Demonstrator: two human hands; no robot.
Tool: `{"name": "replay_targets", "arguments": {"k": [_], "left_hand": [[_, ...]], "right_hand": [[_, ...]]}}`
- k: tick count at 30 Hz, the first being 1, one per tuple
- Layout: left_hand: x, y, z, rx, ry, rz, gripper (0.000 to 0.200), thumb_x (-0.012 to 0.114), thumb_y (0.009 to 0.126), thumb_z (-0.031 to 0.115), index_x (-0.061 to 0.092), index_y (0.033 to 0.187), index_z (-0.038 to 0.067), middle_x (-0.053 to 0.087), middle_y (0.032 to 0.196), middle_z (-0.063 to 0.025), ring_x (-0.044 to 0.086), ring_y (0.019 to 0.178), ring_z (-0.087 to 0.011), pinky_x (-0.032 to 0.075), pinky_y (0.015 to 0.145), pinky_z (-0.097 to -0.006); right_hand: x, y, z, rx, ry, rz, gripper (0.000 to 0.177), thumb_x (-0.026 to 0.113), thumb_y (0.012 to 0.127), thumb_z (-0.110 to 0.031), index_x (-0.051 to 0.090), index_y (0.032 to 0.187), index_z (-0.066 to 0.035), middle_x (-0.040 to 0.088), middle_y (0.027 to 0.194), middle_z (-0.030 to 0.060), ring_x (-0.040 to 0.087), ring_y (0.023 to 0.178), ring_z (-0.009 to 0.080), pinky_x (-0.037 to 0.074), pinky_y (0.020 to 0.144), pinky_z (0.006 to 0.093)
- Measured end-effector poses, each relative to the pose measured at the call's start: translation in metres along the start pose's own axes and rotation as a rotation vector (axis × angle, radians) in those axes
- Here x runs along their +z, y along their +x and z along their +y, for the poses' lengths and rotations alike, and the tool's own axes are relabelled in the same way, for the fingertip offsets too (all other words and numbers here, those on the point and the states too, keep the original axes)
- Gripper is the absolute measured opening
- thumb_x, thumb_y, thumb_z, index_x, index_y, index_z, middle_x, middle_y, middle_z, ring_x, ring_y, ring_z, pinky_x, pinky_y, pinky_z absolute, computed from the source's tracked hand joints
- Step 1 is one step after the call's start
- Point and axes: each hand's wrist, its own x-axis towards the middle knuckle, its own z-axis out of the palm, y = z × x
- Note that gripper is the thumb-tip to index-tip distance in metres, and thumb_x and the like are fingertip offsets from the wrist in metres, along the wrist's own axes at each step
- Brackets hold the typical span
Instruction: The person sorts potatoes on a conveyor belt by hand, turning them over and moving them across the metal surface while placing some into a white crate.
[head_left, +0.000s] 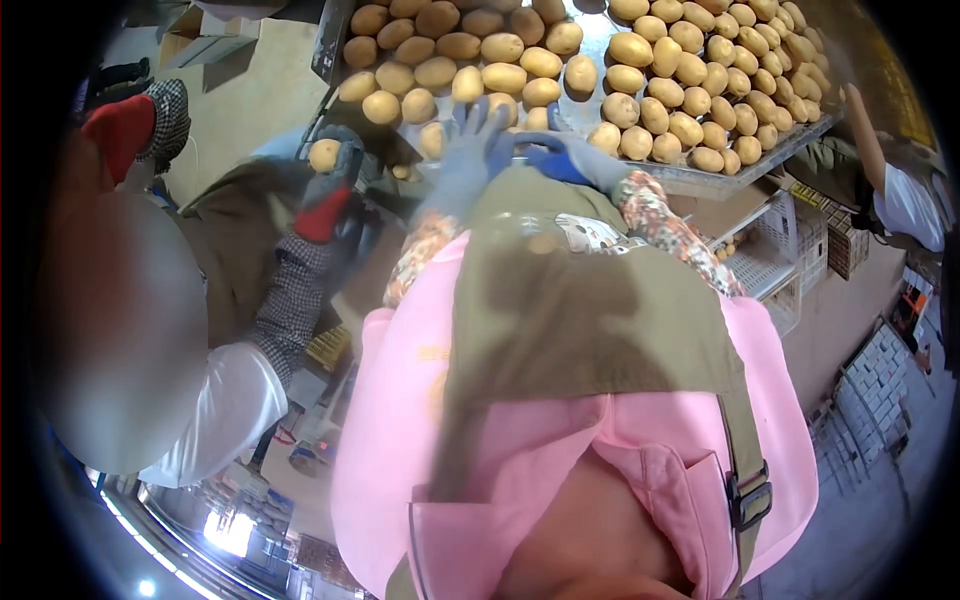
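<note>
Potatoes [505, 77] lie in dozens on the metal table [598, 35] ahead of us, too many and too crowded for an exact count. They form two heaps with a bare strip of metal between them. They are oval and share no common heading. Several in the near heap lie with the long axis across our view. The potato [468, 85] at our fingertips points its long axis away from us, and so does one just to its right at the heap's edge.

Our two hands are both gloved and both at the near edge of the table. Our left hand [470, 140] has its fingers fanned wide and laid flat over the nearest potatoes, closing on none that we can see. Our right hand [562, 155] sits just beside it, fingers turned toward the left hand. We cannot tell whether it grips anything.

To our left, a co-worker's hand [325, 200] in a red and grey glove holds one potato [324, 155] clear of the heap. Two white crates [770, 250] stand below the table on our right.
</note>
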Motion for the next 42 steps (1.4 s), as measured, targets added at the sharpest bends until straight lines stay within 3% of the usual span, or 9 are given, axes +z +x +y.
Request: {"name": "replay_targets", "arguments": {"k": [4, 5, 11, 19, 21, 25, 29, 35, 42], "left_hand": [[0.006, 0.003, 0.0, -0.038, 0.14, -0.025, 0.057, 0.052, 0.092, 0.041, 0.042, 0.144, 0.02, 0.035, 0.152, -0.0071, 0.027, 0.14, -0.0373, 0.016, 0.115, -0.0527], [-0.001, -0.001, -0.003, -0.058, 0.168, 0.041, 0.059, 0.05, 0.092, 0.044, 0.04, 0.146, 0.02, 0.033, 0.154, -0.0054, 0.026, 0.141, -0.0367, 0.014, 0.115, -0.0543], [-0.019, -0.033, -0.038, -0.286, 0.361, -0.071, 0.059, 0.044, 0.095, 0.047, 0.042, 0.145, 0.017, 0.038, 0.151, -0.0018, 0.024, 0.143, -0.0293, 0.013, 0.112, -0.0623], [-0.034, 0.031, -0.016, -0.171, 0.279, 0.246, 0.059, 0.056, 0.09, 0.04, 0.046, 0.141, 0.013, 0.04, 0.145, -0.0195, 0.029, 0.138, -0.0401, 0.017, 0.113, -0.0572], [-0.026, 0.076, -0.022, -0.203, 0.207, 0.323, 0.06, 0.057, 0.091, 0.04, 0.043, 0.142, 0.012, 0.038, 0.146, -0.0221, 0.03, 0.136, -0.0431, 0.022, 0.111, -0.0574], [0.001, 0.137, -0.045, -0.422, 0.141, 0.213, 0.08, 0.05, 0.088, 0.06, 0.029, 0.15, 0.013, 0.023, 0.154, -0.0219, 0.016, 0.139, -0.0508, 0.014, 0.111, -0.062], [-0.011, 0.156, -0.029, -0.611, 0.271, -0.04, 0.097, 0.033, 0.083, 0.076, 0.017, 0.154, 0.012, 0.015, 0.16, -0.0133, 0.012, 0.139, -0.0556, 0.009, 0.111, -0.064], [0.008, 0.142, -0.047, -0.522, 0.359, 0.02, 0.093, 0.035, 0.087, 0.072, 0.015, 0.154, 0.011, 0.012, 0.16, -0.0136, 0.012, 0.14, -0.0537, 0.011, 0.112, -0.0637], [0.014, 0.085, -0.005, -0.395, 0.259, -0.116, 0.092, 0.043, 0.087, 0.068, 0.015, 0.154, 0.013, 0.01, 0.16, -0.0147, 0.007, 0.142, -0.0523, 0.016, 0.11, -0.0648]], "right_hand": [[-0.023, 0.014, -0.009, -0.226, 0.091, 0.022, 0.032, 0.055, 0.095, -0.015, 0.059, 0.126, -0.01, 0.059, 0.122, 0.0088, 0.057, 0.107, 0.0192, 0.048, 0.09, 0.0298], [-0.045, -0.001, -0.015, 0.252, 0.801, -0.049, 0.04, 0.064, 0.089, -0.014, 0.058, 0.128, -0.016, 0.057, 0.128, 0.0091, 0.057, 0.11, 0.0242, 0.049, 0.09, 0.0306], [-0.083, -0.054, 0.003, 0.31, -1.064, 0.26, 0.038, 0.049, 0.095, -0.038, 0.055, 0.131, -0.028, 0.048, 0.142, 0.0114, 0.04, 0.131, 0.0352, 0.027, 0.108, 0.0555], [-0.005, 0.037, -0.039, 0.276, 0.301, -0.101, 0.032, 0.056, 0.091, -0.031, 0.066, 0.119, -0.019, 0.058, 0.126, 0.0155, 0.057, 0.115, 0.0331, 0.04, 0.102, 0.0406], [0.001, 0.063, -0.021, -0.337, 0.03, -0.004, 0.032, 0.057, 0.091, -0.027, 0.064, 0.122, -0.02, 0.059, 0.126, 0.012, 0.058, 0.114, 0.0301, 0.043, 0.1, 0.0376], [-0.097, 0.053, -0.089, 0.426, 0.895, 0.233, 0.037, 0.058, 0.091, -0.024, 0.059, 0.126, -0.012, 0.062, 0.116, 0.0139, 0.063, 0.098, 0.0241, 0.049, 0.087, 0.0319], [-0.14, 0.019, -0.003, -0.086, -1.051, 0.57, 0.04, 0.059, 0.09, -0.028, 0.059, 0.126, -0.012, 0.063, 0.116, 0.0146, 0.064, 0.097, 0.0329, 0.051, 0.086, 0.038], [-0.252, 0.034, 0.037, 0.164, -0.261, 0.582, 0.043, 0.054, 0.094, -0.022, 0.052, 0.134, -0.009, 0.062, 0.123, 0.0151, 0.062, 0.107, 0.0288, 0.048, 0.093, 0.0416], [-0.136, 0.105, 0.033, 0.645, -0.967, 0.427, 0.055, 0.045, 0.096, -0.042, 0.03, 0.147, -0.026, 0.023, 0.152, 0.024, 0.019, 0.136, 0.0579, 0.02, 0.106, 0.0684]]}}
